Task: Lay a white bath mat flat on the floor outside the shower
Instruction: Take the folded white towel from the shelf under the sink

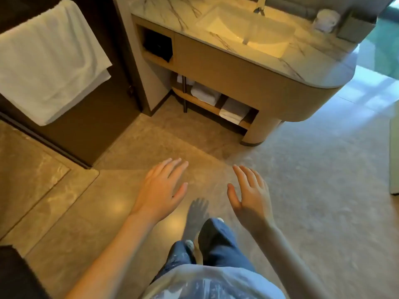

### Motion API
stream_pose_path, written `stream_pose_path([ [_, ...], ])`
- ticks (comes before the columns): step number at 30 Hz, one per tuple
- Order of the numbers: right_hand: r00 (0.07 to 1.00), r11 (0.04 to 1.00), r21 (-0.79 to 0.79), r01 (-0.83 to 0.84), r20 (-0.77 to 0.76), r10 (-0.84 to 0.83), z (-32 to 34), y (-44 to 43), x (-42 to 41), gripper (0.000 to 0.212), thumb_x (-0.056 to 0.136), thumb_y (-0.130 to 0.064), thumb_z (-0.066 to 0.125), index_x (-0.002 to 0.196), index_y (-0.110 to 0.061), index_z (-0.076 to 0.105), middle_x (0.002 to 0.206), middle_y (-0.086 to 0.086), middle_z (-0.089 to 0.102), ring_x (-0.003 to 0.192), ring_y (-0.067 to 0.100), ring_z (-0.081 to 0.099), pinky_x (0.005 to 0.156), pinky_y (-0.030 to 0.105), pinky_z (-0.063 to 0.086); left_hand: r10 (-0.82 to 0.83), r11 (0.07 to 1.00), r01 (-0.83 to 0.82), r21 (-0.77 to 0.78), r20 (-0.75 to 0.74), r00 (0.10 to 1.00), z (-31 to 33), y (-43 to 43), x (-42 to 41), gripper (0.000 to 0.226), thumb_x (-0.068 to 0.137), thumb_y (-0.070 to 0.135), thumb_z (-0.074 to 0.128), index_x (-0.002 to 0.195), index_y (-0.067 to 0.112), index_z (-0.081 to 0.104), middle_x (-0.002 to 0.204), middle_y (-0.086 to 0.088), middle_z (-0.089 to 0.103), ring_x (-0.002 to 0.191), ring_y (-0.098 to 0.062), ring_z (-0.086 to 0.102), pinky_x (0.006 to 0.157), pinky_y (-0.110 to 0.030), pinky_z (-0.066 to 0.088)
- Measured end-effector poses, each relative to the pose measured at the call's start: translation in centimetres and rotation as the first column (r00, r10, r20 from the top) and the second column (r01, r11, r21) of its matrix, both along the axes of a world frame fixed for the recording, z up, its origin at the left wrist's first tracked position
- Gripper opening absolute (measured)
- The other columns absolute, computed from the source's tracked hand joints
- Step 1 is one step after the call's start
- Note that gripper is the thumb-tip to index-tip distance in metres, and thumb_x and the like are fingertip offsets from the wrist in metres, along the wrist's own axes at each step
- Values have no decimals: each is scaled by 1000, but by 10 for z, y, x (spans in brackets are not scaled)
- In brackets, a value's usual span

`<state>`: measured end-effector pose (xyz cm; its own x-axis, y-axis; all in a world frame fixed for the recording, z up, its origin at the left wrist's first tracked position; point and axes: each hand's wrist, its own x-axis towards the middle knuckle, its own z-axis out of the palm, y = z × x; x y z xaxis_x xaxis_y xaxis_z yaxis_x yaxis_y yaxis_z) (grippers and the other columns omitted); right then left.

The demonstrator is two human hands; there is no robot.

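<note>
A white folded bath mat or towel [49, 61] hangs over a rail on the dark door at the upper left. My left hand [160, 188] and my right hand [250, 195] hover side by side over the bare stone floor [108, 190], palms down, fingers spread, holding nothing. Both hands are well below and to the right of the hanging white cloth. Below the hands I see my legs in blue jeans [216, 242].
A rounded wooden vanity [248, 83] with a marble top and a lit sink [248, 29] stands ahead. Folded white towels [233, 111] lie on its low shelf. A dark door frame and threshold [49, 143] run along the left.
</note>
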<state>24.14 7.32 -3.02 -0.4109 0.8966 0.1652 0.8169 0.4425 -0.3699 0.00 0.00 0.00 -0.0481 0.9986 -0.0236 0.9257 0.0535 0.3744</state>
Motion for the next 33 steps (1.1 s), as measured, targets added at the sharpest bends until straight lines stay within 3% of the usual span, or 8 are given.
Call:
stream_pose_path([
  [7,999,999,-28,45,-3,-45,-15,67,-23,50,97,-40,42,136,-10,54,133,11,59,124,33,53,100,47,44,-46,998,47,-47,8,999,-19,81,-12,56,94,43,38,146,22,42,150,0,42,142,-20,31,112,-37,27],
  [14,993,990,-86,115,-9,-116,-13,180,-46,50,97,-37,45,139,-10,51,138,11,56,128,30,50,102,48,45,-132,991,132,-26,-38,990,-22,205,-41,52,96,42,43,145,23,43,148,1,45,140,-18,34,112,-35,27],
  [23,982,983,8,185,-45,-184,35,328,-79,47,96,-30,50,137,-6,53,136,15,56,127,35,49,100,53,45,-209,973,215,86,-72,975,27,376,-66,54,96,43,37,145,22,43,150,1,43,140,-19,33,113,-38,28],
  [27,966,968,15,251,-75,-249,39,374,-104,48,96,-32,49,137,-8,53,137,14,56,127,34,50,100,52,46,-279,946,283,159,-50,959,29,435,-79,49,95,40,45,139,19,51,142,-2,52,134,-22,43,108,-38,34],
  [33,937,938,-12,346,-42,-346,21,409,-146,45,96,-29,56,137,-10,53,137,13,56,126,33,51,100,52,47,-382,917,379,125,-1,924,-5,493,-109,49,90,37,46,133,17,57,134,-5,59,126,-23,50,103,-46,44],
])
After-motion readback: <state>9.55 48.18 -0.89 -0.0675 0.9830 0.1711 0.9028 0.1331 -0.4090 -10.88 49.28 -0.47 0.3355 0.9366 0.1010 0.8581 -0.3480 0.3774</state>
